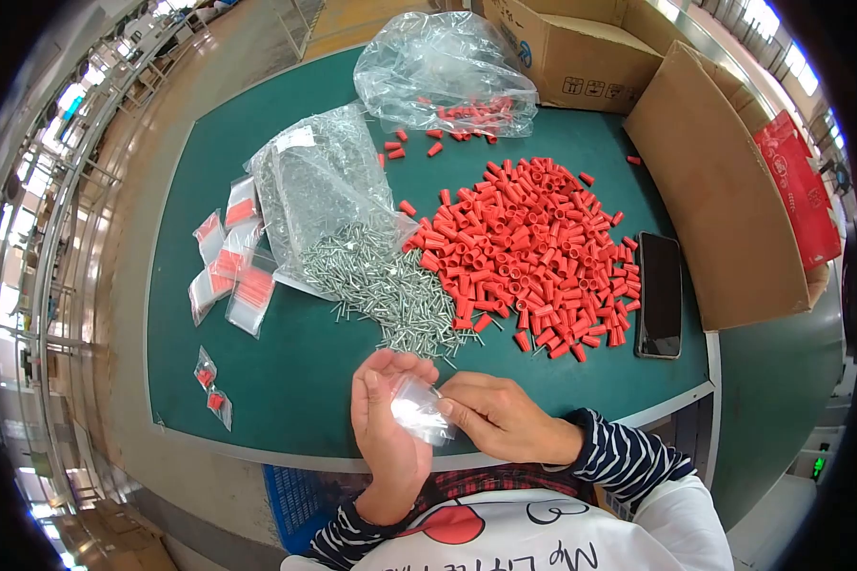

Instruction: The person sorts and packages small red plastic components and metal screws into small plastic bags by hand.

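While cradling a small, shiny, clear plastic bag (421, 413) in the cupped left hand (379, 407), pinching its right side between thumb and fingers of the right hand (495, 416). Held low at the near edge of the green-topped desk (286, 400). Cannot tell the contents through the glare on the plastic.

Just beyond the left hand: a heap of thin, silvery metal screws (390, 290), spread from the mouth of a large, clear plastic sack (305, 186) with a white label (295, 140). Touching that heap on its right: a larger mound of bright red, hollow plastic caps (533, 252). Just beside the mound, farther right: a black rectangular phone (659, 295).

Along the far side: a crumpled, clear plastic bag (433, 57) with more red caps at its base, then brown cardboard boxes (714, 190). Left of the sack: a cluster of flat, clear packets with red contents (250, 297), partly overlapping. Nearer and apart from these: two smaller clear packets with red pieces (217, 404).
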The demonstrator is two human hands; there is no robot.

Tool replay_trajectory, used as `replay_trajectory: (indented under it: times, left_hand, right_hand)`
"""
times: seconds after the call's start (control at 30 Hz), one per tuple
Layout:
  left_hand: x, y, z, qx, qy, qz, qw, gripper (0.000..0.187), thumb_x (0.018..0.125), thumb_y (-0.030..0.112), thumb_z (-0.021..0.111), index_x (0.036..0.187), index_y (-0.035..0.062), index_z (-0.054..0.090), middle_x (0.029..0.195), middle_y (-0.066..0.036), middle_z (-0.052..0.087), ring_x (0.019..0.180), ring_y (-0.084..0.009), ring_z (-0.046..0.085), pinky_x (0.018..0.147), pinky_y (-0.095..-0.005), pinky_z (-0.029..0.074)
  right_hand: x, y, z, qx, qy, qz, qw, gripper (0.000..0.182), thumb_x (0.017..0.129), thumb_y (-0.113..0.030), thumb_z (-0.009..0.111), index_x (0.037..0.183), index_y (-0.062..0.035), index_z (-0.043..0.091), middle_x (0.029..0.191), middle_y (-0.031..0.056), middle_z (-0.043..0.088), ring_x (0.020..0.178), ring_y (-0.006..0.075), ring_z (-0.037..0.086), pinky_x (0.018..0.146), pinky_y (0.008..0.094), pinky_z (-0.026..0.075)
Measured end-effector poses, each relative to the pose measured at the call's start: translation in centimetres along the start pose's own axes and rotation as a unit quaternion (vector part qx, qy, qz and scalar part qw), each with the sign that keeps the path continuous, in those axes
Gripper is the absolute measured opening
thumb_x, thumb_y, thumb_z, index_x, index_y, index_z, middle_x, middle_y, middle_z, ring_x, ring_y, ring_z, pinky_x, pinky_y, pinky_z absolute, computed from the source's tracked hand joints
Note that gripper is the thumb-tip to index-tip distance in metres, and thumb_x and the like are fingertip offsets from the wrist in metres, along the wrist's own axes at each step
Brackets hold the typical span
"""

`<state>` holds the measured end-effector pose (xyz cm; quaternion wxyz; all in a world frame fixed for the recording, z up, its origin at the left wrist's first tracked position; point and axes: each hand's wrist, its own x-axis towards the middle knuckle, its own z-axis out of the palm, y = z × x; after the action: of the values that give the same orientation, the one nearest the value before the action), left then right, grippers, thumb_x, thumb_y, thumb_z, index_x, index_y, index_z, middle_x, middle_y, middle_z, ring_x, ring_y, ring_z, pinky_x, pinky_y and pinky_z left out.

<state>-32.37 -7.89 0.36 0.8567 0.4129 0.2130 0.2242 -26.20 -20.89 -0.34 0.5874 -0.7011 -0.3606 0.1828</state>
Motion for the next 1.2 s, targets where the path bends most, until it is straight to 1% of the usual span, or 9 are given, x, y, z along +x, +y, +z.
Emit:
replay_trajectory:
  times: [0.23,0.33,0.47,0.57,0.63,0.7,0.73,1.03,1.2]
  left_hand:
    - [-0.5,0.3,1.1,0.04,-0.018,-0.016,0.999,0.033,0.105,0.028,0.041,0.122,0.0001,0.047,0.109,-0.015,0.059,0.104,-0.027,0.062,0.095,-0.0426,0.05]
    - [-0.7,0.5,1.5,0.032,-0.009,-0.024,0.999,0.033,0.105,0.028,0.043,0.122,0.0007,0.047,0.106,-0.013,0.059,0.1,-0.0244,0.061,0.093,-0.0419,0.051]
    - [0.0,1.3,0.5,0.009,0.013,-0.007,1.0,0.032,0.105,0.026,0.042,0.121,-0.001,0.049,0.1,-0.012,0.06,0.091,-0.0224,0.062,0.083,-0.038,0.053]
    - [0.8,2.5,-1.4,0.066,-0.058,-0.052,0.995,0.031,0.105,0.026,0.043,0.115,-0.0011,0.054,0.092,-0.007,0.059,0.082,-0.0165,0.059,0.074,-0.0309,0.05]
    - [0.4,3.6,-1.1,0.16,-0.101,-0.07,0.98,0.022,0.097,0.018,0.06,0.109,-0.0006,0.063,0.09,-0.004,0.06,0.078,-0.0103,0.056,0.067,-0.0229,0.045]
    - [0.0,4.1,-0.9,0.33,-0.144,-0.042,0.932,0.021,0.09,0.012,0.068,0.108,0.0003,0.067,0.092,-0.003,0.061,0.077,-0.0078,0.055,0.065,-0.0206,0.043]
    - [0.1,4.0,-0.6,0.364,-0.17,0.023,0.915,0.025,0.082,0.005,0.074,0.106,0.0017,0.07,0.094,-0.003,0.063,0.078,-0.0065,0.055,0.064,-0.0198,0.042]
    - [0.4,4.2,-1.0,0.398,-0.23,0.014,0.888,0.017,0.087,0.004,0.07,0.104,0.002,0.073,0.093,-0.003,0.064,0.072,-0.0041,0.051,0.059,-0.0181,0.037]
    - [0.5,4.5,-1.6,0.407,-0.248,-0.019,0.879,0.015,0.087,0.005,0.07,0.102,0.0015,0.073,0.091,-0.004,0.065,0.069,-0.0039,0.05,0.058,-0.0183,0.036]
  right_hand:
    - [0.2,-1.7,-0.9,0.09,0.047,0.104,0.989,0.019,0.093,-0.016,0.066,0.101,0.0015,0.065,0.079,0.0032,0.056,0.065,0.007,0.051,0.057,0.0238,0.041]
    - [-0.2,-0.5,-0.7,0.117,0.063,0.078,0.988,0.021,0.093,-0.017,0.067,0.103,0.0013,0.064,0.08,0.0021,0.057,0.065,0.0049,0.048,0.057,0.0223,0.04]
    - [-0.7,-0.6,-0.7,0.191,0.087,0.144,0.967,0.019,0.095,-0.018,0.066,0.101,0.0002,0.064,0.078,-0.0021,0.057,0.066,0.0025,0.046,0.057,0.0196,0.038]
    - [-1.0,-0.3,-0.9,0.253,0.102,0.163,0.948,0.019,0.096,-0.019,0.064,0.099,-0.0011,0.064,0.077,-0.0052,0.057,0.066,0.0008,0.045,0.056,0.0187,0.037]
    - [-1.0,-0.4,-1.0,0.258,0.111,0.155,0.947,0.019,0.097,-0.02,0.063,0.099,-0.0016,0.064,0.077,-0.0066,0.057,0.066,0.0001,0.045,0.056,0.0187,0.037]
    - [-1.1,-0.4,-1.1,0.262,0.106,0.159,0.946,0.018,0.097,-0.019,0.063,0.099,-0.0016,0.065,0.077,-0.0065,0.057,0.066,0.0002,0.045,0.056,0.0189,0.037]
    - [-1.2,-0.4,-1.1,0.264,0.103,0.162,0.945,0.017,0.097,-0.019,0.064,0.099,-0.0017,0.065,0.077,-0.0065,0.057,0.066,0.0003,0.045,0.055,0.019,0.037]
    - [-1.2,-1.0,-1.9,0.09,0.062,0.054,0.992,0.015,0.095,-0.014,0.063,0.096,0.0003,0.065,0.078,0.0031,0.057,0.065,0.0077,0.051,0.056,0.0245,0.042]
    - [-1.2,-1.1,-2.5,0.041,0.032,0.044,0.998,0.011,0.091,-0.011,0.065,0.095,-0.0006,0.064,0.081,0.0075,0.058,0.069,0.0176,0.058,0.059,0.0293,0.045]
